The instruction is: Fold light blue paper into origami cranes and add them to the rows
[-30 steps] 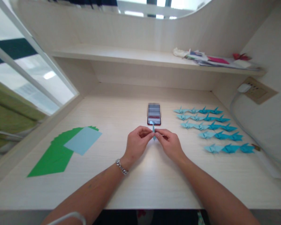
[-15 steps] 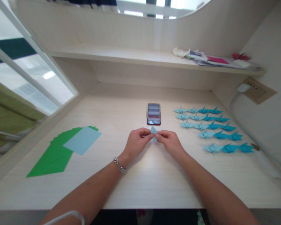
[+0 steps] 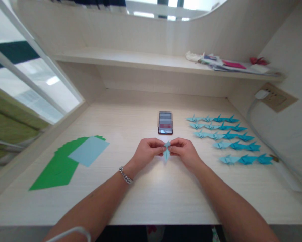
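Observation:
Between my two hands is a small folded piece of light blue origami paper [image 3: 166,155], shaped like a narrow diamond with a point toward me. My left hand [image 3: 148,150] pinches its left edge between thumb and fingers. On the opposite edge, the thumb and fingers of my right hand [image 3: 184,150] are closed in the same way. Just beyond the hands lies a phone [image 3: 165,123] with its screen lit. Rows of folded blue paper cranes [image 3: 223,135], pale to deeper blue, stand to the right.
Green paper sheets [image 3: 56,171] lie fanned out on the left, with a light blue sheet [image 3: 89,151] on top. A cable [image 3: 251,117] runs from a wall socket [image 3: 278,97] down the right side. Papers [image 3: 231,64] rest on the shelf [image 3: 130,60] above the desk.
The folded paper has come slightly nearer to me and its lower point now shows more below my fingers. Both hands have shifted their pinch on it.

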Motion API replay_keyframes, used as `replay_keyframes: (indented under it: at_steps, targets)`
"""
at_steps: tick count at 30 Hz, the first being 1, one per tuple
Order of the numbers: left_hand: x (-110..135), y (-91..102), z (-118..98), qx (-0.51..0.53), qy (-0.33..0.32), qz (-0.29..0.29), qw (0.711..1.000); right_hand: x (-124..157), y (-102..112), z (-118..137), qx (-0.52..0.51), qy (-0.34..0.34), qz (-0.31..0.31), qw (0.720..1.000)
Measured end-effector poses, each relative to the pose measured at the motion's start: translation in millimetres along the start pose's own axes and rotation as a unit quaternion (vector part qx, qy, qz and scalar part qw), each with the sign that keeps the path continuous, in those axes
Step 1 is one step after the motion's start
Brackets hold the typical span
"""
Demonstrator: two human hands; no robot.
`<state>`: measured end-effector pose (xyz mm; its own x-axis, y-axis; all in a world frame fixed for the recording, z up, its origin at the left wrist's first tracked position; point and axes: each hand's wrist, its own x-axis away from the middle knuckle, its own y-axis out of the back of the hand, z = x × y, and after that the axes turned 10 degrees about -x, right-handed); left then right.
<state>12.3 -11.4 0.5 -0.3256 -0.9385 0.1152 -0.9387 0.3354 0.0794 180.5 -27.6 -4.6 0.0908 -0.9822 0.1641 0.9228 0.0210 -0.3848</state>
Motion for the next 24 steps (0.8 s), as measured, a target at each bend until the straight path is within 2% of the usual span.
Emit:
replay_keyframes:
  at_steps: [4, 10, 13, 19, 24]
  targets:
    - [-0.1, 0.6, 0.8, 0.040, -0.007, 0.004, 0.999, 0.9, 1.2, 1.3, -0.028, -0.003, 0.009, 1.000]
    - [-0.4, 1.1, 2.6, -0.024, -0.039, -0.016, 0.999, 1.5, 1.4, 2.9, -0.035, -0.012, 0.022, 0.999]
    - [-0.7, 1.1, 3.1, -0.042, -0.046, -0.011, 0.998, 0.6, 2.0, 1.4, 0.011, 0.020, 0.006, 1.000]
    - [-0.1, 0.8, 1.2, -0.011, -0.040, -0.004, 0.999, 0.1, 4.4, -1.8, 0.117, 0.100, -0.006, 0.988]
    - [-0.3, 0.5, 2.5, -0.051, -0.045, -0.009, 0.998, 2.3, 4.1, -2.5, 0.166, 0.128, -0.004, 0.978]
